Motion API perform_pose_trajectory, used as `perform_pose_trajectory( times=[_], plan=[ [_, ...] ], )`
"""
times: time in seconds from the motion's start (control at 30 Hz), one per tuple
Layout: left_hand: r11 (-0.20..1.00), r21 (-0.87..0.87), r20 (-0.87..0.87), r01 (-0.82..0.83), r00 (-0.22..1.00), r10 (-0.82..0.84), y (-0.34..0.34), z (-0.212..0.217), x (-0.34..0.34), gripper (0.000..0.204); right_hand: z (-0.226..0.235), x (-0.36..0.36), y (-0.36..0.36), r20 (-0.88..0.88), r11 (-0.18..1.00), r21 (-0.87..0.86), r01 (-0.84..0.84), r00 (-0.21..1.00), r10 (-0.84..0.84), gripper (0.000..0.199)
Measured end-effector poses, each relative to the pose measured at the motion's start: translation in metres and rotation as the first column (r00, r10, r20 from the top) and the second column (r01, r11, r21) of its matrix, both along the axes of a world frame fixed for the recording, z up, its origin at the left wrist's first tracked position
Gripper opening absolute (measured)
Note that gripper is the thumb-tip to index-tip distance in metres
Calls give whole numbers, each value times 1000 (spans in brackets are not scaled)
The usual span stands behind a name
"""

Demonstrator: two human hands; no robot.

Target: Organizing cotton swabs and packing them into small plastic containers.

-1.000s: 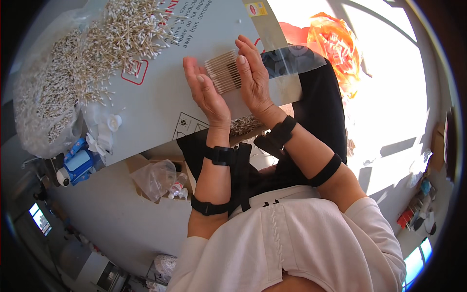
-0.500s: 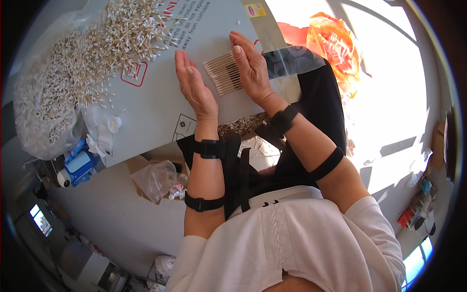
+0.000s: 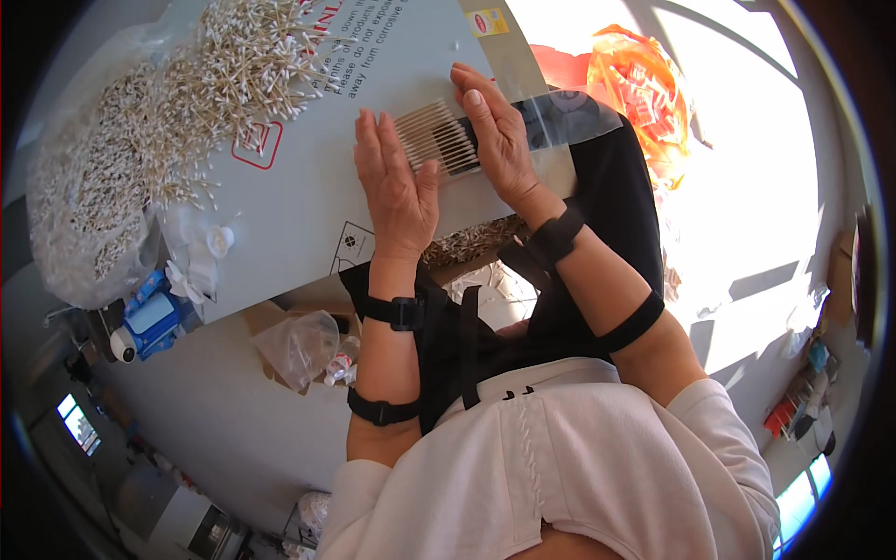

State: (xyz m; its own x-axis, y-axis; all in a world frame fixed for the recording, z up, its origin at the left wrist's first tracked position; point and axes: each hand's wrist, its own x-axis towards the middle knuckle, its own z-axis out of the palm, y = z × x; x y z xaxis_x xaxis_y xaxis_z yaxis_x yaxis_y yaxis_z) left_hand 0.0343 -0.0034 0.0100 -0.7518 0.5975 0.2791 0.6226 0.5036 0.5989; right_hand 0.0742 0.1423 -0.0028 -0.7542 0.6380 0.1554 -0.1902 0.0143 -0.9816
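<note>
A flat row of cotton swabs (image 3: 437, 138) lies side by side on the grey printed tabletop (image 3: 299, 201). My left hand (image 3: 397, 182) is stretched out at the row's left end, its fingers straight and its edge close against the swab tips. On the other side my right hand (image 3: 504, 140) stands with fingers extended, near the right ends of the swabs. The row sits between the two palms; whether the right hand touches it I cannot tell. A clear plastic bag with a dark print (image 3: 569, 119) lies just beyond my right hand, partly hidden by it.
A big heap of loose cotton swabs (image 3: 247, 65) spills from a clear bag (image 3: 56, 205) at the left. Near the table's left corner are a white roll (image 3: 220, 241) and a blue-and-white device (image 3: 151, 322). An orange plastic bag (image 3: 639, 93) lies at the right.
My left hand has moved right, up to the swab row, turning its back more upward. The row has shifted slightly right. My right hand has moved a little right as well.
</note>
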Motion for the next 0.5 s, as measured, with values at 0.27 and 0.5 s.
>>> perform_pose_trajectory(
  times=[0.27,0.5],
  plan=[
    [871,449,383,-199,924,14,35,-5,-18,68,7,-12,-2,24,989,149,-26,999,22,40],
    [916,385,248,-110,969,12,32,1,-14,71,7,-9,-3,23,990,141,-8,1000,5,39]
  ],
)
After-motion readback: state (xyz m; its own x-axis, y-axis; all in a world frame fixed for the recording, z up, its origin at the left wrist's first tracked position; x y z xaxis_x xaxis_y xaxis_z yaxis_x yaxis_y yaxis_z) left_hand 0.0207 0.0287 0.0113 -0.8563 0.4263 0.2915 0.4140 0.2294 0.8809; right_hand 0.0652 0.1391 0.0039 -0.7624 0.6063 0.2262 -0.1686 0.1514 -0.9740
